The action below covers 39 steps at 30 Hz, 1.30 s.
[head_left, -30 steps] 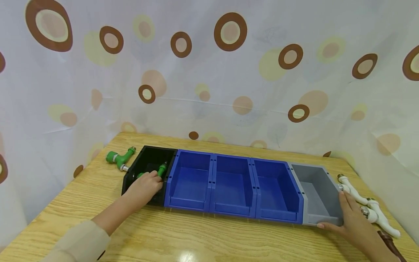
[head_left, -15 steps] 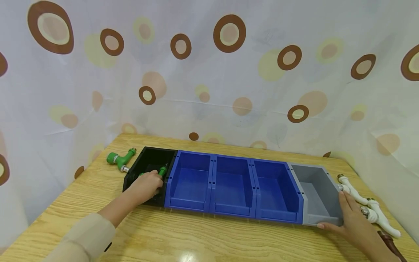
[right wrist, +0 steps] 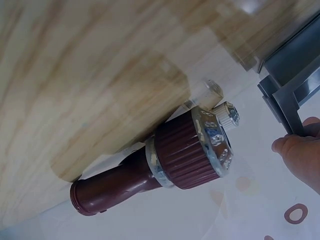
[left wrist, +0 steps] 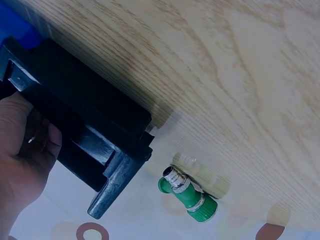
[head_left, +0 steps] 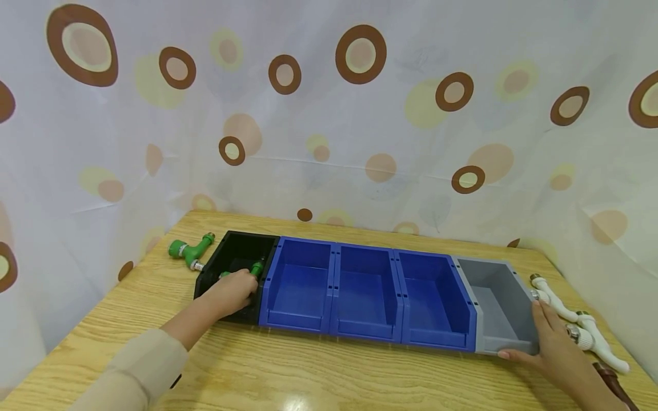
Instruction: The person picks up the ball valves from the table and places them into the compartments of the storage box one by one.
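My left hand [head_left: 233,292] reaches down into the black bin [head_left: 253,233] at the left end of the row. It grips a green plastic tap [head_left: 257,267], parts of which show beside the fingers; the rest is hidden by the hand. In the left wrist view, curled fingers [left wrist: 49,140] dip behind the bin's dark rim. At the other end, my right hand [head_left: 557,342] rests on the front corner of the grey bin [head_left: 506,343], thumb along the front lip and straight fingers against the outer side wall.
Three blue bins [head_left: 366,331] stand between the black and grey ones. Another green tap [head_left: 192,251] lies left of the black bin. Right of the grey bin lie two white taps [head_left: 606,348] and a brown tap [right wrist: 187,150]. A patterned curtain [head_left: 329,114] hangs behind the table [head_left: 288,371].
My left forearm has shifted slightly forward and right, the hand settling a little deeper in the black bin with the green tap. My right hand stays in place.
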Each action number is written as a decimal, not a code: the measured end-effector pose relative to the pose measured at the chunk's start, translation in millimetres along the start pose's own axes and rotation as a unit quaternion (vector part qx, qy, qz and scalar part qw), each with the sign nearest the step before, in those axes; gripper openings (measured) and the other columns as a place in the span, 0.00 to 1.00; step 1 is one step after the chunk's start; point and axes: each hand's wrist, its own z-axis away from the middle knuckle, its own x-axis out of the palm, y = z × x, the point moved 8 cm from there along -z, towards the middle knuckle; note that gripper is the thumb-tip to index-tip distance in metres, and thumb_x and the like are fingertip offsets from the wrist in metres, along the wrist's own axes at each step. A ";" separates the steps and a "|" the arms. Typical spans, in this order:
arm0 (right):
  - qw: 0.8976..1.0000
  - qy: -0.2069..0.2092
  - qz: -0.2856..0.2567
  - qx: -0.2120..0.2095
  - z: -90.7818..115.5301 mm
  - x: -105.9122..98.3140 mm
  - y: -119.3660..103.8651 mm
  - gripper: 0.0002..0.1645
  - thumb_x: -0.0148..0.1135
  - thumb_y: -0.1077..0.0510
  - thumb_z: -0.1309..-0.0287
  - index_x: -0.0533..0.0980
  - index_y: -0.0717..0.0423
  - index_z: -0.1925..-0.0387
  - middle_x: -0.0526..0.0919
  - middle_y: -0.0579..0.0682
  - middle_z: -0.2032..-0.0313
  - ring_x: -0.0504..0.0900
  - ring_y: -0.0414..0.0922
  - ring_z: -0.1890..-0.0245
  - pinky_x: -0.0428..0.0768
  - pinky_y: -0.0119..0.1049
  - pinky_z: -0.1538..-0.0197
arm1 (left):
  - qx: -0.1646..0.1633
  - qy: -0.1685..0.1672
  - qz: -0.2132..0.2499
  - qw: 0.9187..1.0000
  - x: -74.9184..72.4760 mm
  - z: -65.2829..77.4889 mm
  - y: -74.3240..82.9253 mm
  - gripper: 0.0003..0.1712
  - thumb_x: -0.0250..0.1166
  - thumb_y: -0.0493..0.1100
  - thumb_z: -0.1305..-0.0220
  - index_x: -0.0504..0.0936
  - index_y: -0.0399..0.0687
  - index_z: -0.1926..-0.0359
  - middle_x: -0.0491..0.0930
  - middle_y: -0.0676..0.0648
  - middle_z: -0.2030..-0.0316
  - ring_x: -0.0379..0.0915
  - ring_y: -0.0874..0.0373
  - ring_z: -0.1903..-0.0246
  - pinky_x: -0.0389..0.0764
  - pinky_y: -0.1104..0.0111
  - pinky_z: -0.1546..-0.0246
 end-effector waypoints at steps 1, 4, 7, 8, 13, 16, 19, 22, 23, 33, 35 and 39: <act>1.000 -0.001 -0.001 0.001 0.1 0.2 0.1 0.74 0.72 0.40 0.61 0.37 0.80 0.34 0.47 0.83 0.39 0.52 0.79 0.43 0.63 0.72 0.56 | -0.003 -0.001 0.003 1.000 0.1 -0.4 -0.5 0.05 0.67 0.30 0.51 0.82 0.42 0.79 0.78 0.47 0.79 0.73 0.55 0.74 0.77 0.68 0.75; 1.000 -0.003 -0.003 0.001 0.1 0.6 -0.1 0.74 0.72 0.40 0.61 0.37 0.80 0.34 0.46 0.84 0.39 0.52 0.79 0.43 0.63 0.71 0.56 | -0.021 -0.006 0.011 1.000 0.8 -0.9 -3.1 0.05 0.67 0.30 0.52 0.84 0.43 0.78 0.77 0.47 0.78 0.72 0.55 0.73 0.77 0.65 0.75; 1.000 -0.003 -0.002 0.001 0.3 0.9 -0.3 0.74 0.72 0.40 0.61 0.37 0.80 0.34 0.47 0.84 0.39 0.51 0.79 0.42 0.63 0.72 0.56 | -0.037 -0.011 0.008 0.999 0.9 -1.2 -4.5 0.06 0.67 0.31 0.53 0.85 0.45 0.78 0.76 0.46 0.77 0.72 0.54 0.72 0.78 0.62 0.76; 1.000 -0.002 -0.001 0.001 0.3 0.8 -0.5 0.74 0.72 0.40 0.62 0.37 0.80 0.34 0.47 0.84 0.39 0.51 0.79 0.42 0.63 0.72 0.56 | -0.039 -0.013 0.005 0.999 1.3 -1.5 -4.7 0.05 0.67 0.31 0.54 0.85 0.45 0.78 0.76 0.46 0.77 0.73 0.53 0.72 0.79 0.61 0.76; 1.000 -0.004 -0.001 0.002 0.8 1.9 0.0 0.74 0.72 0.40 0.61 0.37 0.81 0.34 0.47 0.84 0.39 0.51 0.79 0.43 0.63 0.72 0.55 | -0.036 -0.025 -0.018 0.999 3.5 -2.8 -4.4 0.04 0.68 0.31 0.54 0.83 0.42 0.79 0.77 0.44 0.76 0.73 0.52 0.72 0.78 0.61 0.74; 1.000 -0.008 0.000 0.004 0.9 2.9 1.3 0.74 0.72 0.40 0.61 0.37 0.80 0.34 0.46 0.84 0.39 0.51 0.79 0.43 0.63 0.72 0.55 | -0.033 -0.028 -0.014 0.999 5.0 -2.9 -4.9 0.04 0.67 0.31 0.53 0.83 0.43 0.79 0.78 0.45 0.77 0.72 0.54 0.72 0.77 0.63 0.74; 1.000 -0.006 0.003 0.004 0.9 2.9 1.9 0.74 0.72 0.40 0.61 0.37 0.80 0.34 0.46 0.84 0.39 0.52 0.79 0.43 0.63 0.72 0.55 | -0.029 -0.016 0.000 0.999 3.9 -1.7 -5.3 0.06 0.66 0.31 0.53 0.84 0.45 0.78 0.78 0.47 0.78 0.71 0.55 0.72 0.77 0.64 0.74; 1.000 -0.001 0.003 -0.001 1.1 2.4 1.1 0.74 0.73 0.40 0.62 0.37 0.80 0.34 0.47 0.84 0.39 0.52 0.79 0.43 0.63 0.72 0.56 | -0.022 0.000 0.016 1.000 1.5 1.1 -6.4 0.05 0.67 0.32 0.52 0.85 0.46 0.77 0.80 0.50 0.77 0.71 0.56 0.72 0.77 0.65 0.74; 1.000 0.003 0.003 -0.003 1.3 2.3 0.6 0.74 0.73 0.40 0.62 0.38 0.80 0.34 0.47 0.84 0.39 0.52 0.79 0.42 0.64 0.71 0.56 | -0.018 0.007 0.018 1.000 -0.2 2.4 -6.5 0.05 0.68 0.32 0.52 0.85 0.47 0.76 0.81 0.50 0.76 0.71 0.57 0.72 0.77 0.65 0.73; 1.000 0.005 0.000 -0.006 -1.1 -1.3 0.7 0.74 0.73 0.41 0.62 0.37 0.79 0.34 0.46 0.84 0.38 0.49 0.79 0.41 0.63 0.72 0.55 | 0.033 0.194 -0.011 0.980 -33.9 27.3 -9.1 0.05 0.73 0.37 0.55 0.85 0.46 0.73 0.81 0.51 0.72 0.73 0.57 0.69 0.78 0.68 0.68; 1.000 0.000 -0.001 -0.001 -0.9 -0.2 1.4 0.74 0.73 0.41 0.62 0.36 0.79 0.33 0.45 0.83 0.38 0.48 0.79 0.40 0.63 0.72 0.55 | 0.045 0.246 -0.011 0.968 -40.6 33.6 -11.5 0.07 0.74 0.36 0.58 0.85 0.44 0.74 0.82 0.50 0.72 0.74 0.55 0.68 0.79 0.66 0.66; 1.000 0.000 -0.002 0.000 0.3 1.1 1.5 0.74 0.72 0.41 0.61 0.36 0.79 0.33 0.45 0.83 0.38 0.48 0.79 0.40 0.63 0.71 0.56 | 0.063 0.330 -0.019 0.942 -53.5 46.0 -18.6 0.10 0.75 0.33 0.62 0.84 0.40 0.73 0.81 0.46 0.71 0.76 0.52 0.67 0.79 0.62 0.66</act>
